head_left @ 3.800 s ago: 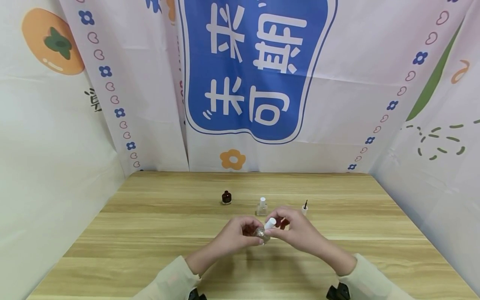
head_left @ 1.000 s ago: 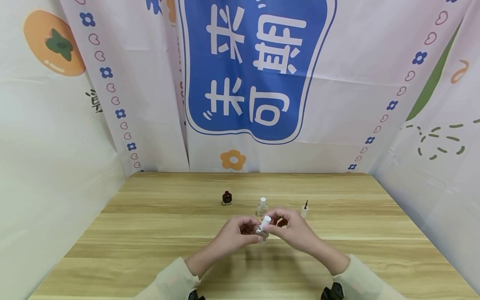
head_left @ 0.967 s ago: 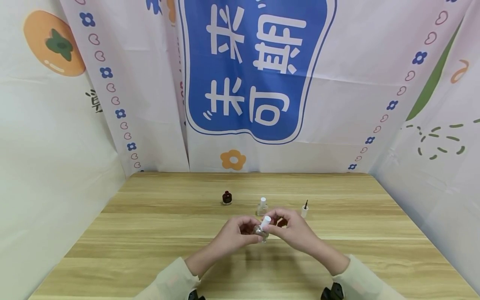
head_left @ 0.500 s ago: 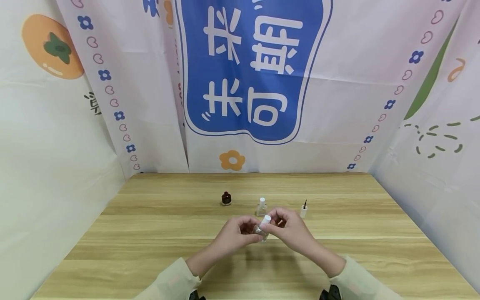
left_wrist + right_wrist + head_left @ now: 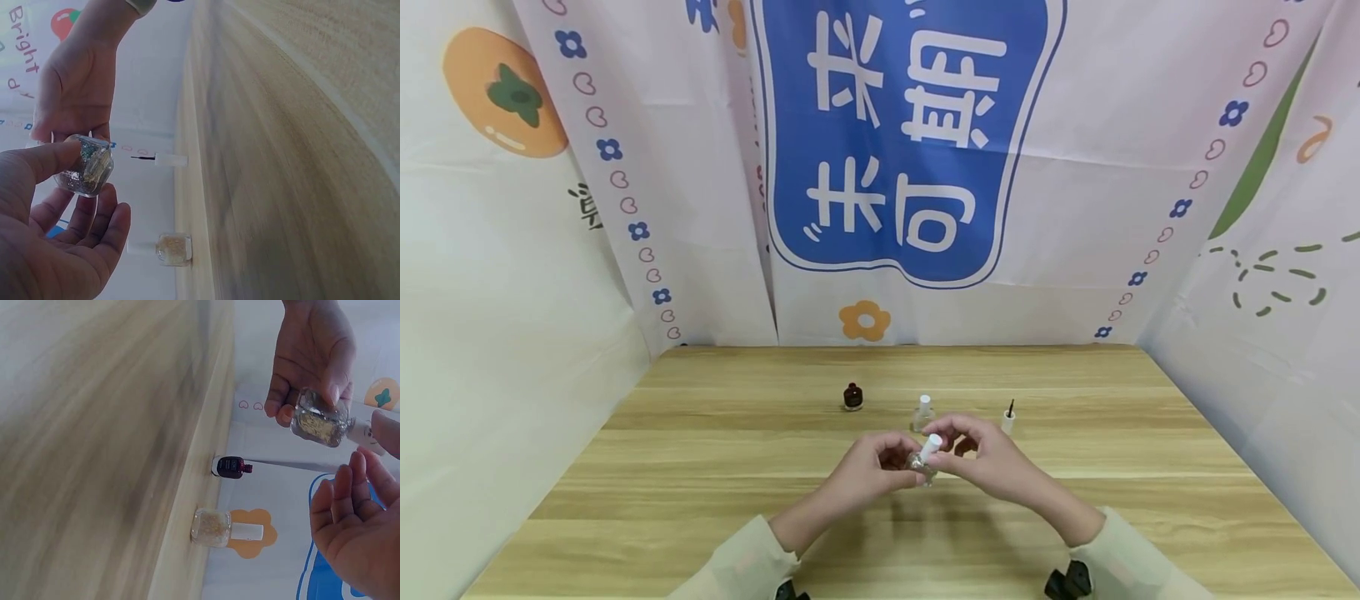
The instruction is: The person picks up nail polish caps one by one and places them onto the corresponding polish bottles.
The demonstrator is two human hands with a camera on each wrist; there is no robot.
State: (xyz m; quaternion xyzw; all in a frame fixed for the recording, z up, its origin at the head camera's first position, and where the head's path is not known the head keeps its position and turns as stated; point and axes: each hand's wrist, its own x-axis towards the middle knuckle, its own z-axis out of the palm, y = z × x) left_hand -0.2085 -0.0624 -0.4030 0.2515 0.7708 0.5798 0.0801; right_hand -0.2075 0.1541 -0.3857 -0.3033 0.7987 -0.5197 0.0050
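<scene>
My left hand (image 5: 880, 465) holds a clear glass nail polish bottle (image 5: 317, 424) with gold and silver glitter inside, thumb on one side and fingers on the other. The bottle tilts above the table in front of me. Its white cap (image 5: 932, 446) sits at the neck, pinched between the thumb and fingers of my right hand (image 5: 981, 454). In the left wrist view the glitter bottle (image 5: 87, 165) shows its base, while the cap is hidden behind it.
Behind the hands stand a second nail polish bottle (image 5: 211, 527) with a white cap and a capless dark red one (image 5: 853, 397). A white cap with its dark brush up (image 5: 1008, 421) stands to the right. Printed cloth (image 5: 1075, 250) encloses the wooden table (image 5: 700, 467).
Compared with the oldest frame, the white cap and the right hand have shifted slightly left. In the last half second the right fingers have changed their grip on the cap a little.
</scene>
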